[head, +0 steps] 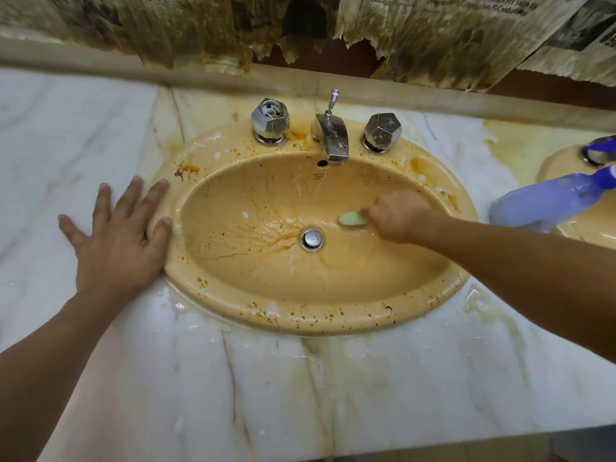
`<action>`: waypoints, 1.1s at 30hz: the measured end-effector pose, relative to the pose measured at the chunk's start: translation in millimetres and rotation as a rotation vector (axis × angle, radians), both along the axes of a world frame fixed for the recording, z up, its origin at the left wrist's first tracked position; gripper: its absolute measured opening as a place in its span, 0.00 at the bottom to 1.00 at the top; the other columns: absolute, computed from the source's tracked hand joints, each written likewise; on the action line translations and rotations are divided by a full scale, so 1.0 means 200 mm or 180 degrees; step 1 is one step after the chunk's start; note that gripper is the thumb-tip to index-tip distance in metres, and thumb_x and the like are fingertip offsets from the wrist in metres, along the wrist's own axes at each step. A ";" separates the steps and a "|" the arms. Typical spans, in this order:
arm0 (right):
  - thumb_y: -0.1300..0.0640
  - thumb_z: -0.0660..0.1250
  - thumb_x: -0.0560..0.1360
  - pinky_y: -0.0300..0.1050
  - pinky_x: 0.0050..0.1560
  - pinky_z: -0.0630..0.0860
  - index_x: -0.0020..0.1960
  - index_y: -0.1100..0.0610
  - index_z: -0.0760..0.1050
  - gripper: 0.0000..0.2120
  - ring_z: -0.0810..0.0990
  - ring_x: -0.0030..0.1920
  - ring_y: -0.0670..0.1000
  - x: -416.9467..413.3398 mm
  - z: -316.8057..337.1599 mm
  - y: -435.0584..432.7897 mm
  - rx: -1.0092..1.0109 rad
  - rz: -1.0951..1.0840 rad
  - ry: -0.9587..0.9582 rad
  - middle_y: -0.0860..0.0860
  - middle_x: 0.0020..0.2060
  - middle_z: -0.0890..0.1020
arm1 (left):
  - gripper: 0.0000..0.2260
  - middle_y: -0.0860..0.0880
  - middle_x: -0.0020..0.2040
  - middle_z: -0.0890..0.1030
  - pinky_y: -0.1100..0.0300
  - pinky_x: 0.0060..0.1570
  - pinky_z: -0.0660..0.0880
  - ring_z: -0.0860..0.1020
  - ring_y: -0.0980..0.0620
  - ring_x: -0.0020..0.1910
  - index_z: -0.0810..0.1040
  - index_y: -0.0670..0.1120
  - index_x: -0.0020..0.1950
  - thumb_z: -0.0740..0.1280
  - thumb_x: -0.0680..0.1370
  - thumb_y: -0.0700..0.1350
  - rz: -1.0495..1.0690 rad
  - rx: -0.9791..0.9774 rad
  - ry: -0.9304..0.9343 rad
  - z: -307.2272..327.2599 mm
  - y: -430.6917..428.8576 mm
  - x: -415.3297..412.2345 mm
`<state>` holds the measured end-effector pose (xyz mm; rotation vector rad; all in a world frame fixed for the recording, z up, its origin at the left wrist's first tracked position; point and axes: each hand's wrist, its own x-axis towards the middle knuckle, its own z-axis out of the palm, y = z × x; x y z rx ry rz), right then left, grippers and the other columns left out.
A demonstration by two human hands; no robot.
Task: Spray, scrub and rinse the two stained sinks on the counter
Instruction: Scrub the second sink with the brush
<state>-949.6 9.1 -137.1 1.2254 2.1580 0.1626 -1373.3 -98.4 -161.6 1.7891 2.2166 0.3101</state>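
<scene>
Right of the sink (300, 318), a spray bottle (540, 205) sits by the second sink (588, 236); faucet (333, 138) running. Left hand (116, 241) flat, fingers spread, on counter (233, 395), touching sink rim. Right hand (400, 218) fingers curled round green scrubber (351, 219) in basin.

tap (331, 136) behind sink (310, 315) | bottle (546, 203) right (second sink (566, 165) beyond)

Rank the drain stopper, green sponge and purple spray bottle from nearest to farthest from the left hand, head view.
From the left hand, resting at the left rim of the sink:
1. The drain stopper, at the sink's bottom centre.
2. The green sponge, just right of it, gripped by the right hand.
3. The purple spray bottle, beyond the right rim.
</scene>
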 end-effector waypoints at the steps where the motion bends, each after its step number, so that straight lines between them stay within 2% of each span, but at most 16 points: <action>1: 0.49 0.57 0.84 0.44 0.32 0.73 0.67 0.49 0.77 0.16 0.76 0.38 0.49 0.02 -0.04 -0.05 -0.0320 -0.0165 0.0192 0.48 0.41 0.78 | 0.26 0.57 0.84 0.55 0.26 0.72 0.40 0.47 0.48 0.83 0.50 0.70 0.81 0.46 0.81 0.65 -0.0006 0.0006 -0.0004 0.00 0.00 0.00; 3: 0.46 0.58 0.84 0.46 0.52 0.77 0.67 0.46 0.79 0.16 0.78 0.49 0.47 0.09 -0.02 -0.17 -0.1257 -0.0576 0.0667 0.47 0.53 0.84 | 0.26 0.57 0.84 0.55 0.25 0.72 0.40 0.47 0.48 0.83 0.50 0.70 0.81 0.46 0.81 0.64 -0.0007 0.0015 -0.0001 0.00 0.00 0.00; 5: 0.46 0.61 0.83 0.44 0.60 0.74 0.69 0.44 0.78 0.16 0.76 0.54 0.44 0.15 0.11 -0.23 -0.1926 -0.0775 0.0770 0.42 0.59 0.83 | 0.26 0.57 0.84 0.55 0.25 0.72 0.40 0.47 0.47 0.83 0.50 0.70 0.80 0.47 0.82 0.64 -0.0002 0.0012 0.0014 -0.01 0.00 0.00; 6: 0.47 0.62 0.83 0.44 0.60 0.74 0.69 0.44 0.78 0.16 0.76 0.55 0.44 0.18 0.15 -0.23 -0.1996 -0.0744 0.0589 0.42 0.58 0.83 | 0.26 0.57 0.84 0.55 0.25 0.72 0.40 0.47 0.47 0.83 0.50 0.70 0.80 0.47 0.82 0.64 0.0005 0.0010 0.0012 -0.01 0.00 0.00; 8: 0.48 0.60 0.83 0.48 0.55 0.77 0.66 0.45 0.80 0.15 0.77 0.54 0.49 0.20 0.19 -0.16 -0.1605 -0.0566 0.0044 0.45 0.55 0.83 | 0.26 0.57 0.84 0.54 0.25 0.72 0.39 0.47 0.47 0.83 0.49 0.70 0.81 0.47 0.82 0.64 0.0002 0.0007 0.0013 -0.01 0.00 0.00; 11: 0.52 0.58 0.81 0.45 0.35 0.73 0.61 0.49 0.79 0.13 0.78 0.45 0.53 0.10 0.14 -0.06 -0.0517 -0.0198 -0.0413 0.49 0.46 0.78 | 0.26 0.57 0.84 0.55 0.25 0.72 0.40 0.47 0.48 0.83 0.50 0.70 0.81 0.46 0.81 0.65 0.0002 0.0025 -0.0015 0.00 0.00 0.00; 13: 0.51 0.59 0.81 0.48 0.39 0.78 0.57 0.50 0.80 0.13 0.79 0.42 0.52 0.05 0.11 -0.09 -0.0678 -0.0224 -0.0364 0.49 0.44 0.79 | 0.26 0.57 0.84 0.55 0.25 0.72 0.39 0.47 0.48 0.83 0.51 0.70 0.81 0.46 0.81 0.67 -0.0013 0.0034 -0.0039 0.00 0.00 -0.01; 16: 0.48 0.58 0.82 0.53 0.54 0.80 0.58 0.52 0.82 0.16 0.81 0.50 0.53 0.11 0.23 -0.15 -0.1614 -0.0461 -0.0508 0.51 0.51 0.83 | 0.26 0.56 0.84 0.56 0.26 0.72 0.39 0.47 0.49 0.83 0.51 0.70 0.81 0.45 0.82 0.67 -0.0015 0.0033 -0.0061 0.00 0.00 -0.01; 17: 0.45 0.56 0.83 0.51 0.53 0.80 0.59 0.52 0.81 0.18 0.81 0.52 0.53 0.13 0.31 -0.14 -0.1612 -0.0434 -0.0709 0.51 0.54 0.83 | 0.26 0.56 0.84 0.55 0.26 0.72 0.38 0.47 0.49 0.83 0.51 0.70 0.81 0.45 0.82 0.67 0.0001 0.0039 -0.0069 0.00 0.00 -0.01; 19: 0.40 0.54 0.83 0.49 0.48 0.78 0.60 0.51 0.79 0.21 0.81 0.52 0.54 0.17 0.40 -0.06 -0.0997 -0.0387 -0.0984 0.51 0.54 0.81 | 0.26 0.57 0.84 0.55 0.26 0.72 0.39 0.47 0.49 0.83 0.51 0.70 0.81 0.45 0.82 0.67 0.0008 0.0038 -0.0058 -0.01 0.00 0.00; 21: 0.46 0.56 0.83 0.46 0.42 0.77 0.60 0.49 0.79 0.15 0.81 0.49 0.55 0.16 0.39 0.01 -0.0240 -0.0169 -0.1050 0.50 0.51 0.81 | 0.26 0.56 0.84 0.55 0.25 0.72 0.39 0.47 0.49 0.83 0.50 0.70 0.81 0.45 0.82 0.68 0.0000 0.0031 -0.0035 -0.01 0.00 0.00; 23: 0.53 0.58 0.81 0.45 0.38 0.74 0.62 0.47 0.79 0.15 0.82 0.48 0.55 0.11 0.32 0.01 0.0088 0.0143 -0.0944 0.49 0.50 0.82 | 0.26 0.56 0.84 0.56 0.25 0.72 0.40 0.47 0.48 0.83 0.50 0.70 0.81 0.45 0.82 0.68 -0.0014 0.0030 -0.0034 -0.01 0.01 -0.01; 25: 0.52 0.57 0.82 0.46 0.38 0.75 0.63 0.47 0.79 0.15 0.81 0.48 0.54 0.10 0.20 -0.07 -0.0191 0.0051 -0.0657 0.50 0.50 0.82 | 0.26 0.56 0.84 0.56 0.25 0.72 0.39 0.48 0.48 0.83 0.51 0.70 0.81 0.45 0.82 0.68 -0.0030 0.0043 -0.0051 -0.01 0.00 -0.01; 29: 0.48 0.58 0.81 0.51 0.53 0.79 0.61 0.44 0.81 0.15 0.78 0.52 0.51 0.13 0.21 -0.24 -0.1584 -0.0522 -0.0171 0.47 0.52 0.81 | 0.25 0.56 0.84 0.56 0.25 0.72 0.40 0.48 0.48 0.83 0.51 0.70 0.81 0.45 0.82 0.67 -0.0031 0.0037 -0.0041 -0.01 0.00 -0.02; 31: 0.48 0.58 0.82 0.49 0.52 0.78 0.63 0.44 0.80 0.15 0.78 0.54 0.52 0.16 0.28 -0.21 -0.1453 -0.0507 -0.0438 0.48 0.56 0.81 | 0.25 0.56 0.84 0.55 0.25 0.72 0.40 0.47 0.48 0.83 0.51 0.70 0.80 0.46 0.82 0.67 -0.0019 0.0046 -0.0049 -0.01 0.00 -0.01; 33: 0.50 0.57 0.82 0.48 0.45 0.78 0.65 0.46 0.78 0.16 0.80 0.51 0.55 0.18 0.32 -0.12 -0.0673 -0.0344 -0.0725 0.49 0.54 0.80 | 0.25 0.56 0.84 0.55 0.25 0.72 0.41 0.47 0.47 0.83 0.51 0.71 0.80 0.46 0.82 0.66 -0.0014 0.0061 -0.0081 0.00 0.00 0.00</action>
